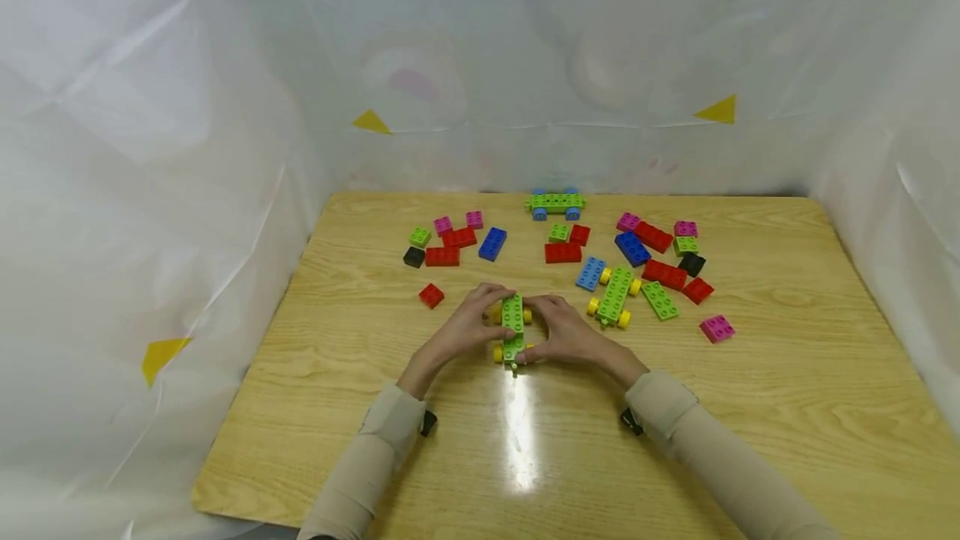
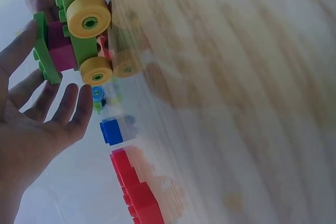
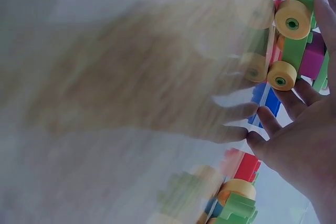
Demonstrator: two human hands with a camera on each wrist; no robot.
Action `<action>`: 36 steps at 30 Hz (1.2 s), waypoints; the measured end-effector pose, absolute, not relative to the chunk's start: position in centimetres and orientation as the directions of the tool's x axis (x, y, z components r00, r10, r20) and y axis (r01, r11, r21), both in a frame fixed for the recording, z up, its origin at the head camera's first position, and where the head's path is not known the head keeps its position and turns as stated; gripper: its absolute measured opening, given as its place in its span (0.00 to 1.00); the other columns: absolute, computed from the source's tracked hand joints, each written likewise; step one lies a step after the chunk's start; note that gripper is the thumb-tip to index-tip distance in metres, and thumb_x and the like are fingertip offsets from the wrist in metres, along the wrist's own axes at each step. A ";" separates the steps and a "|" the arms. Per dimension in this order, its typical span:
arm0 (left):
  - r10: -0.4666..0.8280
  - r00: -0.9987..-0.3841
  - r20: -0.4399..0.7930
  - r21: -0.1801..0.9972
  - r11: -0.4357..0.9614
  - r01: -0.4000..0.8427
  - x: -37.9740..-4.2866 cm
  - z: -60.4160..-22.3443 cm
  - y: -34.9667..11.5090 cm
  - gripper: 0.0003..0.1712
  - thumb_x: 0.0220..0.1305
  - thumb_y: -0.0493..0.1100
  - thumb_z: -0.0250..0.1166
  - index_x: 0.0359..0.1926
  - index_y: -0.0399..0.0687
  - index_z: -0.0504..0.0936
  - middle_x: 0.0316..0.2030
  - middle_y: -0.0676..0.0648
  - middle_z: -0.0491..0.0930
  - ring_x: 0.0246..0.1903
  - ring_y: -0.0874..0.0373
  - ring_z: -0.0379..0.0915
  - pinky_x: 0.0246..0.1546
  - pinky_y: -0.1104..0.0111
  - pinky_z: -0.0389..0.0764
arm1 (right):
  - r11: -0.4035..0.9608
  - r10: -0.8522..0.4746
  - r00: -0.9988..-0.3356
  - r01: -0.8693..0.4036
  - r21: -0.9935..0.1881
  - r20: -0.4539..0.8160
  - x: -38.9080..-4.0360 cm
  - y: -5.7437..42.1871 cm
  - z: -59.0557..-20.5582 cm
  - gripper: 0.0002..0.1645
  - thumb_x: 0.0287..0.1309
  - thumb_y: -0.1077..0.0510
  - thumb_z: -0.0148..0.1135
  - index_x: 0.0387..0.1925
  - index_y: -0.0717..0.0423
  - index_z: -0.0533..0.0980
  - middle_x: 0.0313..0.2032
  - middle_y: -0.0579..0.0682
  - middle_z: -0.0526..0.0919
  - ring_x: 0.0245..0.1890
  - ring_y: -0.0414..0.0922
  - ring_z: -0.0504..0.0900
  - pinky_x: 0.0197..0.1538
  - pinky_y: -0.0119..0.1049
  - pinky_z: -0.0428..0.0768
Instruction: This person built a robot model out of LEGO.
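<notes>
On the table in front of me stands a green toy car base point(image 1: 513, 350) with yellow wheels. A magenta brick point(image 2: 61, 48) sits on it, and a long green brick point(image 1: 512, 312) lies on top of that. My left hand point(image 1: 474, 322) pinches the long green brick between thumb and fingers at its two ends. From the other side my right hand point(image 1: 567, 333) grips the car base, its thumb near the rear end and its fingers round the front. The fingers hide part of the wheels in the head view.
A second green car base point(image 1: 616, 296) with yellow wheels stands to the right, beside a green brick point(image 1: 660, 300) and a light blue brick point(image 1: 591, 272). At the back is a green car base with blue wheels point(image 1: 555, 203). Several loose bricks lie left and right, including a red brick point(image 1: 431, 296).
</notes>
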State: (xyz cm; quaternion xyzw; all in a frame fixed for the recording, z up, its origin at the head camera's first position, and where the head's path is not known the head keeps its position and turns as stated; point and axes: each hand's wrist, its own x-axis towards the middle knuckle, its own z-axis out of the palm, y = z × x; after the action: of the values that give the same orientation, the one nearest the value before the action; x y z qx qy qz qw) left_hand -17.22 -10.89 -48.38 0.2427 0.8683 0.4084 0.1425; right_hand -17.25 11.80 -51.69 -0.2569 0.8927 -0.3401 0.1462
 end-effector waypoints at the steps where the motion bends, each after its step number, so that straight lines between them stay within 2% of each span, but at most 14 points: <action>1: 0.538 -0.842 -0.048 0.777 0.549 0.307 -17.2 -48.4 -10.9 0.37 0.60 0.47 0.69 0.68 0.45 0.67 0.63 0.46 0.65 0.63 0.51 0.60 0.61 0.57 0.67 | 0.634 -0.560 -0.824 -0.364 -0.682 -0.082 -17.2 11.8 -51.6 0.62 0.39 0.27 0.71 0.71 0.52 0.59 0.67 0.58 0.62 0.68 0.59 0.57 0.64 0.61 0.61; 8: 0.532 -0.846 -0.033 0.771 0.553 0.317 -17.2 -48.5 -10.8 0.37 0.59 0.46 0.70 0.68 0.45 0.67 0.63 0.46 0.64 0.63 0.51 0.60 0.61 0.57 0.67 | 0.636 -0.558 -0.826 -0.368 -0.678 -0.076 -17.0 11.5 -51.0 0.61 0.43 0.31 0.71 0.72 0.52 0.57 0.67 0.58 0.63 0.68 0.59 0.58 0.65 0.59 0.61; 14: 0.536 -0.844 -0.031 0.776 0.545 0.317 -17.2 -48.4 -10.8 0.37 0.60 0.45 0.69 0.68 0.47 0.67 0.63 0.46 0.64 0.63 0.51 0.60 0.60 0.57 0.68 | 0.584 -0.549 -0.833 -0.325 -0.744 -0.068 -16.9 11.4 -50.7 0.58 0.49 0.35 0.69 0.74 0.52 0.53 0.70 0.57 0.61 0.69 0.59 0.56 0.65 0.60 0.59; 20: 0.530 -0.846 -0.048 0.782 0.547 0.298 -17.0 -48.2 -10.8 0.37 0.60 0.43 0.69 0.69 0.47 0.66 0.63 0.46 0.64 0.63 0.51 0.60 0.61 0.57 0.68 | 0.535 -0.556 -0.830 -0.316 -0.784 -0.046 -17.0 11.5 -51.1 0.54 0.54 0.34 0.64 0.74 0.49 0.53 0.70 0.55 0.60 0.69 0.58 0.58 0.64 0.61 0.62; 23: 0.529 -0.847 -0.047 0.782 0.548 0.298 -16.9 -48.4 -10.8 0.36 0.61 0.43 0.68 0.69 0.48 0.66 0.63 0.46 0.63 0.63 0.51 0.60 0.61 0.57 0.68 | 0.527 -0.555 -0.830 -0.305 -0.793 -0.050 -17.2 11.5 -51.4 0.52 0.55 0.32 0.62 0.73 0.47 0.54 0.70 0.53 0.60 0.69 0.56 0.59 0.64 0.60 0.62; 30: 0.522 -0.851 -0.050 0.802 0.529 0.277 -16.7 -48.5 -10.9 0.35 0.61 0.44 0.68 0.68 0.49 0.67 0.64 0.46 0.63 0.64 0.50 0.59 0.60 0.56 0.68 | 0.523 -0.554 -0.831 -0.307 -0.795 -0.043 -17.2 11.4 -51.5 0.50 0.56 0.33 0.61 0.73 0.45 0.53 0.67 0.56 0.65 0.66 0.57 0.62 0.63 0.60 0.64; 36: 0.528 -0.846 -0.071 0.827 0.505 0.245 -16.5 -48.1 -12.1 0.36 0.64 0.47 0.66 0.70 0.52 0.64 0.67 0.47 0.60 0.65 0.48 0.59 0.57 0.55 0.72 | 0.522 -0.547 -0.837 -0.315 -0.793 -0.028 -17.3 11.4 -51.6 0.48 0.55 0.33 0.62 0.72 0.41 0.55 0.65 0.54 0.68 0.65 0.55 0.65 0.62 0.60 0.65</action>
State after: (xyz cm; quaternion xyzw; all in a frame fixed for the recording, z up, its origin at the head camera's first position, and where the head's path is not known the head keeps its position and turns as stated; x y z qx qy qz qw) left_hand -16.53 -12.12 -48.08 0.2267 0.8528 0.4427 0.1594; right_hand -17.29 11.39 -51.58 -0.2502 0.8614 -0.4199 0.1382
